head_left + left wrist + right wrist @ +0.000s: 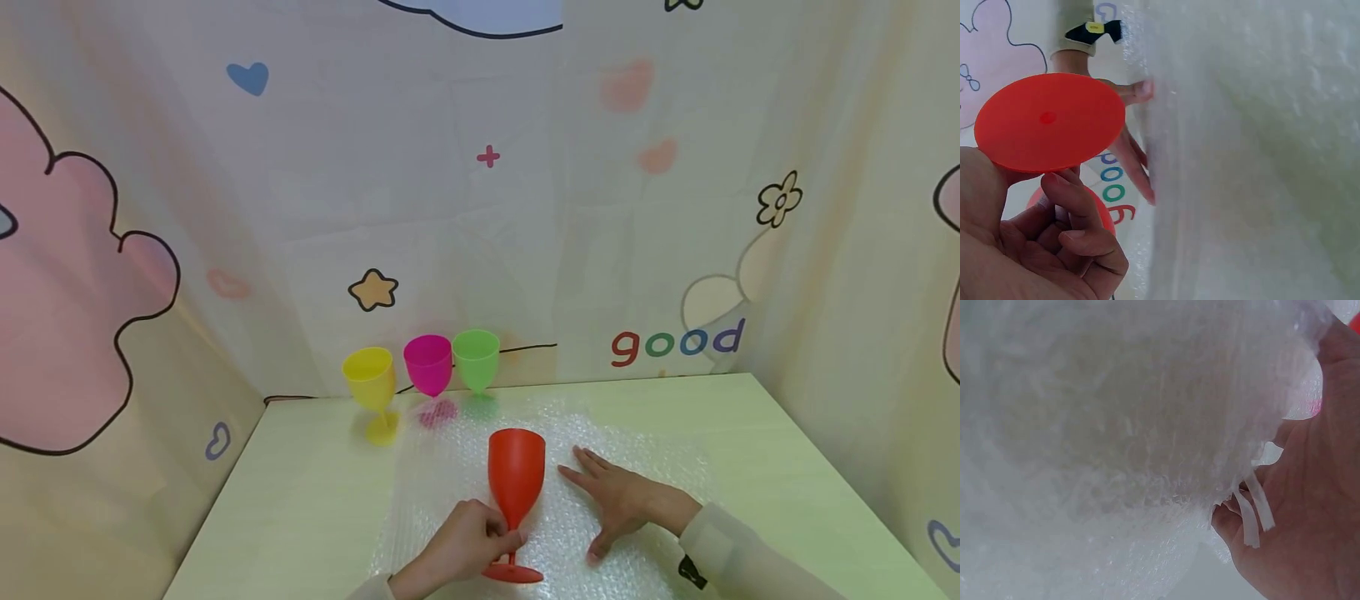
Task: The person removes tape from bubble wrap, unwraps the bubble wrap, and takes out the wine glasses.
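A red plastic goblet (pixel 516 467) stands upright or nearly so above a sheet of bubble wrap (pixel 442 475). My left hand (pixel 468 537) pinches its stem just over the foot. From below, the left wrist view shows the round red foot (pixel 1050 122) over the curled fingers (pixel 1094 247). Spread flat, my right hand (pixel 622 500) rests on the bubble wrap to the right of the goblet. Up close in the right wrist view, the clear wrap (pixel 1116 425) lies by that hand (pixel 1316 506), with two pale strips (pixel 1254 512) hanging near its fingers.
At the back left of the pale green table (pixel 277 492) stand a yellow goblet (pixel 370 379), a magenta goblet (pixel 428 364) and a green goblet (pixel 477 358). The wrap's far edge covers the feet of the magenta and green ones. A printed curtain (pixel 420 183) hangs behind.
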Demonstrator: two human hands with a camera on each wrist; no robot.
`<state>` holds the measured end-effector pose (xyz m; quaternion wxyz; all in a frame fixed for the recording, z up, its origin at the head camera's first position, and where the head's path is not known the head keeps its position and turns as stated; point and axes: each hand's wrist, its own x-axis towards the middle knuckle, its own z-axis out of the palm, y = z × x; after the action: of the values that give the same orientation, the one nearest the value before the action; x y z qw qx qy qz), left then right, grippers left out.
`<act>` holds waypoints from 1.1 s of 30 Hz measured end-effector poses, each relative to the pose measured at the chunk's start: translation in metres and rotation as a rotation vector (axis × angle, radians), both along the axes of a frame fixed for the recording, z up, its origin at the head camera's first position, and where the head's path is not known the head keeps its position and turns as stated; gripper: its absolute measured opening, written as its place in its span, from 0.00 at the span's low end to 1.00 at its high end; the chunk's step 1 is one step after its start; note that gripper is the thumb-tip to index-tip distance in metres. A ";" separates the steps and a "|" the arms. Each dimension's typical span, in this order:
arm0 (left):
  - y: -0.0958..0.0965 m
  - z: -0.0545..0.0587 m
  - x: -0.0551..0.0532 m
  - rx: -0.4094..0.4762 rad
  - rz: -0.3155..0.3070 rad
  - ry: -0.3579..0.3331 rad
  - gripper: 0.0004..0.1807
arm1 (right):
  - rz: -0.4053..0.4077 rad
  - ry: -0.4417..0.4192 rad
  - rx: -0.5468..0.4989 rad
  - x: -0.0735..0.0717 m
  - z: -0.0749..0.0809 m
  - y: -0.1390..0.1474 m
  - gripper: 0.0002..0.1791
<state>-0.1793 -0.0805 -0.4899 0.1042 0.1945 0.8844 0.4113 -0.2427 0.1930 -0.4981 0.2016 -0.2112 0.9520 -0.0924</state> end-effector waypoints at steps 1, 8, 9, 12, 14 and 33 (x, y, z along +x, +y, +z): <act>0.000 0.002 0.001 0.010 -0.001 -0.002 0.19 | 0.002 0.001 -0.001 0.000 0.000 0.000 0.69; -0.001 0.018 0.003 0.073 0.015 0.023 0.16 | 0.011 0.007 -0.018 0.000 -0.001 0.000 0.70; -0.002 0.020 0.003 0.083 0.014 0.042 0.16 | 0.011 0.006 -0.020 0.000 -0.001 0.000 0.69; -0.005 0.023 0.002 0.110 0.004 0.083 0.16 | 0.011 0.001 -0.021 0.000 -0.002 0.000 0.69; -0.007 0.025 0.001 0.132 0.001 0.080 0.17 | 0.009 -0.003 -0.018 0.000 -0.001 0.001 0.69; -0.020 0.035 -0.008 0.180 -0.020 0.076 0.14 | 0.019 -0.008 -0.032 -0.001 -0.004 0.003 0.69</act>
<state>-0.1871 -0.1005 -0.4546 0.0569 0.2273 0.8452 0.4803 -0.2438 0.1959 -0.5020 0.2028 -0.2232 0.9475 -0.1064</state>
